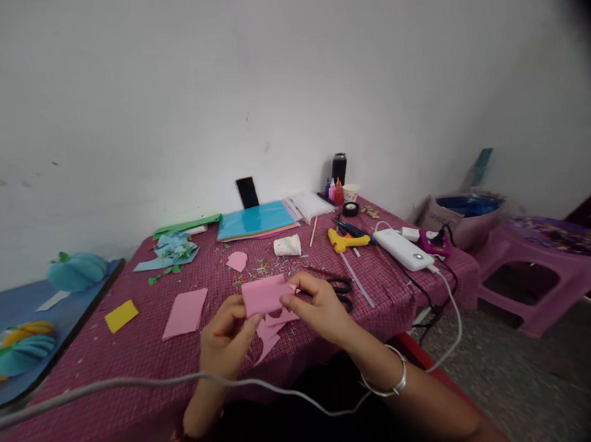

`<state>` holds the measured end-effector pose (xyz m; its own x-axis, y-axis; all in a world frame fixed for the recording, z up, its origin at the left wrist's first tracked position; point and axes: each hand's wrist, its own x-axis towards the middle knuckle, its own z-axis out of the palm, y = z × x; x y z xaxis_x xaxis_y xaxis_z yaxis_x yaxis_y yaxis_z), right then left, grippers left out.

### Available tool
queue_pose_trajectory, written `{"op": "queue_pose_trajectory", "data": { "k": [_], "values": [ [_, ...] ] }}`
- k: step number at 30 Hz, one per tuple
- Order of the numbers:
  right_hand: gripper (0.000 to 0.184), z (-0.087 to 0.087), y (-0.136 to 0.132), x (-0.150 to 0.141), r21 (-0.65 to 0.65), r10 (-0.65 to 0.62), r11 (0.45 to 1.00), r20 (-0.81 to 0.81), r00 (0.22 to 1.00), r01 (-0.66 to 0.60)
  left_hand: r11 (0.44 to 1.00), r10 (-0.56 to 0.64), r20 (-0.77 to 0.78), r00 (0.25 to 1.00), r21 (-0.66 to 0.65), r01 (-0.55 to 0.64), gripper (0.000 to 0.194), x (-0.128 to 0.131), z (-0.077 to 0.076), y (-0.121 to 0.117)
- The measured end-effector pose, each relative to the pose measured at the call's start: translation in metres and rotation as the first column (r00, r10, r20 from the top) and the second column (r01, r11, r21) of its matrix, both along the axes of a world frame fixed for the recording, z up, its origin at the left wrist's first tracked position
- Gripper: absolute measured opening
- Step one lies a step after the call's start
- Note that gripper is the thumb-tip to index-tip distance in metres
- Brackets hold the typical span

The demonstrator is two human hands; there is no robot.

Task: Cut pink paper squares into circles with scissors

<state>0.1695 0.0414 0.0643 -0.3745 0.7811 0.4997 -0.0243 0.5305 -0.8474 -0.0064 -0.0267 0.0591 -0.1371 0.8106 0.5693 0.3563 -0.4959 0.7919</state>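
Note:
Between my two hands is a small folded piece of pink paper (263, 296), held up above the near edge of the table. My left hand (227, 335) pinches its left side. At its right end, the thumb and fingers of my right hand (321, 306) grip it. Below it lie pink paper scraps (271, 332). Scissors (340, 288) with black handles rest just beyond my right hand, partly hidden by it. Left of my hands lies a stack of pink paper (185, 313), and a cut rounded pink piece (237, 261) lies farther back.
A white cable (150, 382) crosses in front of my forearms. On the checked tablecloth (148, 270) are a yellow glue gun (347, 240), a white power bank (402, 249), a paper cup (287, 246) on its side and yellow paper (122, 316). A pink stool (519, 280) stands right.

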Motion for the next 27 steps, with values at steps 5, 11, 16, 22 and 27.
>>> {"op": "queue_pose_trajectory", "data": {
  "k": [5,11,16,22,27],
  "values": [
    [0.005,0.002,-0.011,0.003,0.059,0.044,0.998,-0.143,0.989,-0.035,0.948,0.098,-0.192,0.977,0.315,-0.033,0.016,0.004,0.004,-0.01],
    [0.016,-0.001,-0.015,0.003,-0.123,0.113,0.984,-0.132,0.985,-0.13,0.98,0.097,0.094,0.991,0.165,-0.112,0.016,0.013,0.0,-0.013],
    [0.021,-0.001,-0.016,0.002,-0.073,0.003,0.997,-0.06,0.998,-0.008,0.966,0.056,0.327,0.943,-0.255,0.031,0.023,0.012,0.0,-0.008],
    [0.016,-0.007,-0.016,0.001,-0.134,0.025,0.99,-0.071,0.997,-0.034,0.9,0.065,0.085,0.994,-0.436,-0.022,0.038,0.013,0.003,-0.012],
    [0.05,-0.011,-0.016,-0.006,-0.296,0.123,0.918,-0.419,0.9,-0.264,0.926,0.125,0.037,0.991,-0.364,-0.103,0.037,0.02,0.004,-0.014]
  ]
}}
